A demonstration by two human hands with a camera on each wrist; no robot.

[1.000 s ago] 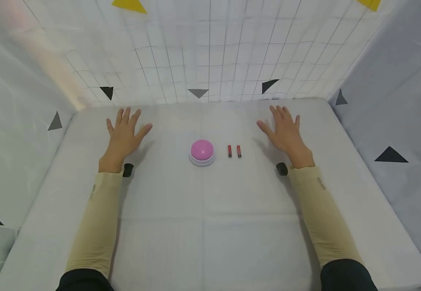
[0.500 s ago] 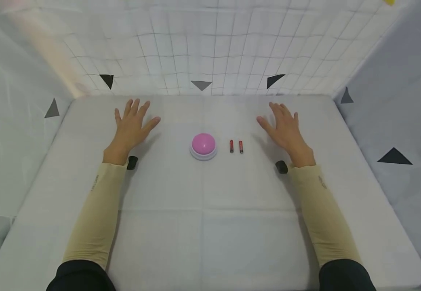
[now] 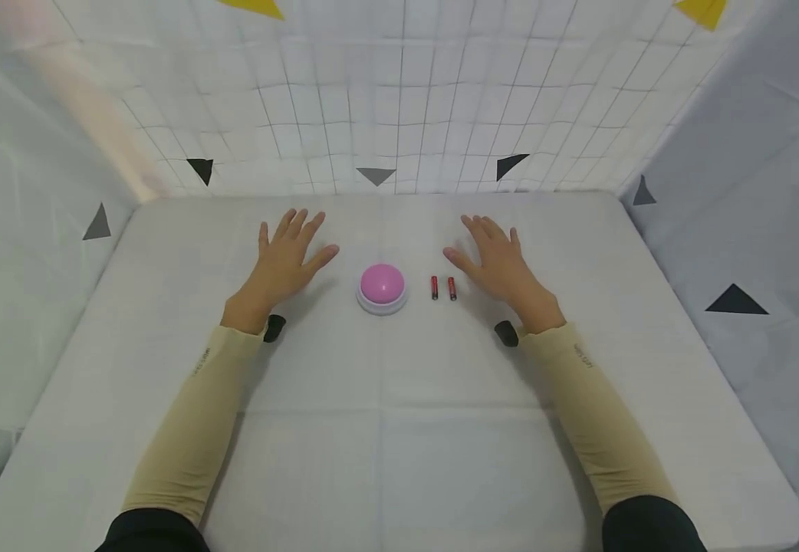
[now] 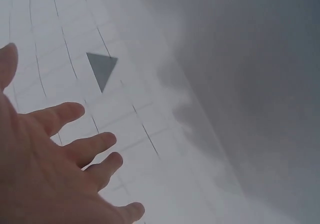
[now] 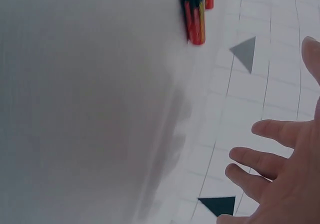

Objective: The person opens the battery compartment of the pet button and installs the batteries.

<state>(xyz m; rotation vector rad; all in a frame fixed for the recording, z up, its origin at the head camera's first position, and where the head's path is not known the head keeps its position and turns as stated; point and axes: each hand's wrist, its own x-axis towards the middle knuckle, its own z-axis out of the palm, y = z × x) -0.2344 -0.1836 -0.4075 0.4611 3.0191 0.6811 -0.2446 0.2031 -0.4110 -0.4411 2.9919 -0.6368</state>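
A pink dome-shaped push button on a white round base (image 3: 382,288) sits near the middle of the table. Two small red and black batteries lie side by side to its right, the left battery (image 3: 435,287) and the right battery (image 3: 452,288). My left hand (image 3: 284,264) is spread over the table left of the button, holding nothing. My right hand (image 3: 499,268), also spread and holding nothing, is just right of the batteries. In the right wrist view a battery (image 5: 194,16) shows at the top, apart from the fingers.
A white cloth covers the table (image 3: 379,460). Behind it stands a white wall with grid lines (image 3: 427,100) and black and grey triangle markers; pale sheets (image 3: 772,192) hang at both sides. A small black wrist camera (image 3: 274,328) sits by each wrist.
Both hands have moved inward toward the button and batteries, the left one rightward and the right one leftward. The button and batteries stay in place; the head view has shifted slightly.
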